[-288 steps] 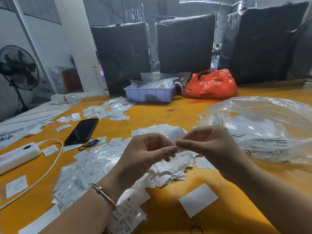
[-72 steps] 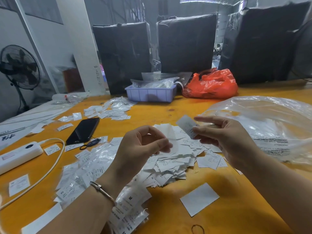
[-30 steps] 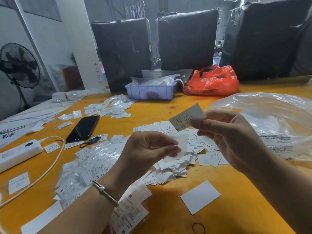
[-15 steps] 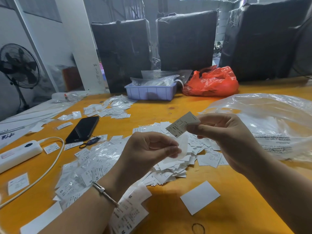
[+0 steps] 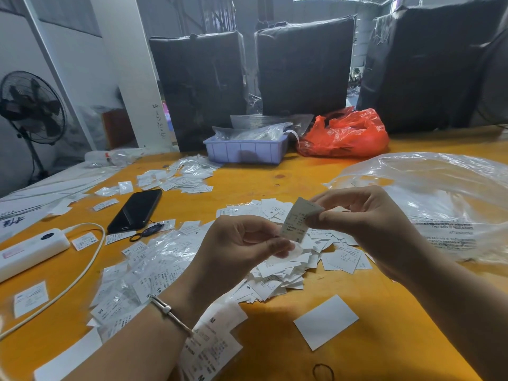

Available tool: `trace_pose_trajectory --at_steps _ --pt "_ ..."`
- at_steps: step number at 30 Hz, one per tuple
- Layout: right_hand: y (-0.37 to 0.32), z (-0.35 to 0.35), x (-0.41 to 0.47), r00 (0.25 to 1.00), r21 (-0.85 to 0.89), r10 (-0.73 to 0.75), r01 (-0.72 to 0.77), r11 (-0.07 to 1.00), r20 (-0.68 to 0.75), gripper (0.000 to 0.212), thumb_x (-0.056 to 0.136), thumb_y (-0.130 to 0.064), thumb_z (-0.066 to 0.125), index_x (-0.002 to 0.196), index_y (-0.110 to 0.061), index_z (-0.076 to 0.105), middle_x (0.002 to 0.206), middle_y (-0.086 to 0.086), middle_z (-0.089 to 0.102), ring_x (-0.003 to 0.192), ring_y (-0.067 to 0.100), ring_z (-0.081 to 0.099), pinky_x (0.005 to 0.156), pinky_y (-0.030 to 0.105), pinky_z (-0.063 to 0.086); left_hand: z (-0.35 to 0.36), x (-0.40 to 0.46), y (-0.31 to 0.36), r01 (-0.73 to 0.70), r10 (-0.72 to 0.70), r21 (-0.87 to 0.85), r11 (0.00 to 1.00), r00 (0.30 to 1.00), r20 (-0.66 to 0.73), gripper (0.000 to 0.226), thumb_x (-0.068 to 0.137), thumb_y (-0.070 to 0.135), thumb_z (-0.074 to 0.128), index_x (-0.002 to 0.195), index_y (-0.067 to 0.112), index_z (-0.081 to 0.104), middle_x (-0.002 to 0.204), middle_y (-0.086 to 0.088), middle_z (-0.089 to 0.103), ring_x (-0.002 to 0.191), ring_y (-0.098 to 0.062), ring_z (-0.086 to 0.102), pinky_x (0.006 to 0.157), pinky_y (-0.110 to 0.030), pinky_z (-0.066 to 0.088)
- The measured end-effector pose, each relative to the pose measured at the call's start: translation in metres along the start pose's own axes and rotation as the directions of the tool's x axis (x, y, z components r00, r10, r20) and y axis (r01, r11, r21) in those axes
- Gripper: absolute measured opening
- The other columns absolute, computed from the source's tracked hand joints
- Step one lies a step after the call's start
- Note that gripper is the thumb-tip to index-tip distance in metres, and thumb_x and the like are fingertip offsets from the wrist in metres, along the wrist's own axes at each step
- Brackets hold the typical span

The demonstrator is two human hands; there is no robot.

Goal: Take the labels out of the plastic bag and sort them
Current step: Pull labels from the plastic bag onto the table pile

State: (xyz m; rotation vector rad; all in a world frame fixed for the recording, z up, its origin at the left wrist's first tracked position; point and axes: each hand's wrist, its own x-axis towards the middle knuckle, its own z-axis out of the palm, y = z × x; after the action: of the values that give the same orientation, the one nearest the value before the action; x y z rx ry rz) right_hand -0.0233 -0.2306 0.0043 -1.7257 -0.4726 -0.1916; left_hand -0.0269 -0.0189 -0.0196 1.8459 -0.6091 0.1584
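Labels are what your 2 hands are working on: your right hand (image 5: 365, 224) pinches 1 printed label (image 5: 298, 220) by its upper corner between thumb and forefinger, holding it tilted with the print toward you, likely so you can read its size. Your left hand (image 5: 242, 251) sits just below and beside it, fingers curled round what looks like a thin clear sleeve (image 5: 292, 250), probably the wrapper that label belongs to, though it is too faint to be sure. Under both hands lies the loose label pile (image 5: 277, 273), kept close for a short drop. Sleeved labels (image 5: 143, 273) spread beyond your left wrist, apart from the bare ones. Beyond your right hand, the big plastic bag (image 5: 439, 199) lies slack on the table (image 5: 275, 358).
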Motion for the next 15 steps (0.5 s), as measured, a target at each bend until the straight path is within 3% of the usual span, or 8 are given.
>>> trace_pose_trajectory --at_steps 2,4,8,12,15 --pt "-0.0006 0.0005 -0.0005 1.000 -0.041 -0.024 0.024 0.999 -0.009 0.003 0.073 -0.013 0.075 0.072 -0.011 0.076 0.082 0.006 0.074 0.089 0.028 0.066 0.080 0.051 0.052 0.0013 -0.0001 -0.0005 0.004 -0.004 0.006 1.000 1.000 0.027 0.019 0.076 0.025 0.073 0.091 0.013 0.076 0.088 0.002 0.078 0.077 -0.013 0.075 0.062 -0.015 0.053" --pt "-0.0020 -0.0001 -0.0010 0.999 -0.065 -0.048 0.047 0.997 -0.019 0.004 0.074 -0.013 0.073 0.071 -0.013 0.076 0.082 0.004 0.074 0.085 0.026 0.067 0.078 0.052 0.053 0.0016 -0.0001 -0.0008 0.011 -0.012 0.013 1.000 0.999 0.050 0.017 0.078 0.026 0.071 0.092 0.018 0.074 0.088 0.003 0.078 0.077 -0.014 0.075 0.062 -0.018 0.055" --pt "-0.0022 -0.0012 -0.0001 1.000 -0.096 -0.004 0.007 0.995 0.028 0.005 0.072 -0.016 0.073 0.068 -0.015 0.075 0.085 -0.001 0.074 0.079 0.015 0.068 0.069 0.043 0.055 0.0008 0.0003 -0.0012 0.037 -0.038 0.022 0.999 0.997 0.068 0.023 0.080 0.030 0.068 0.096 0.015 0.073 0.087 0.003 0.078 0.078 -0.014 0.075 0.064 -0.026 0.059" --pt "0.0005 0.0020 -0.0007 0.993 -0.112 0.049 -0.038 0.993 0.104 0.001 0.070 -0.018 0.075 0.070 -0.018 0.077 0.086 -0.001 0.074 0.081 0.008 0.066 0.074 0.031 0.046 0.0013 0.0000 -0.0010 0.040 -0.042 0.028 0.999 0.996 0.073 0.022 0.082 0.027 0.069 0.098 0.013 0.073 0.088 0.001 0.078 0.078 -0.015 0.075 0.064 -0.024 0.057" --pt "0.0024 0.0054 -0.0027 0.984 -0.166 0.083 -0.057 0.984 0.156 0.003 0.072 -0.015 0.076 0.072 -0.018 0.077 0.084 0.000 0.073 0.078 0.010 0.066 0.073 0.033 0.049 0.0017 0.0008 -0.0022 0.043 -0.045 0.032 0.999 0.997 0.063 0.012 0.085 0.016 0.071 0.096 0.011 0.074 0.086 -0.001 0.078 0.078 -0.016 0.075 0.062 -0.020 0.055"
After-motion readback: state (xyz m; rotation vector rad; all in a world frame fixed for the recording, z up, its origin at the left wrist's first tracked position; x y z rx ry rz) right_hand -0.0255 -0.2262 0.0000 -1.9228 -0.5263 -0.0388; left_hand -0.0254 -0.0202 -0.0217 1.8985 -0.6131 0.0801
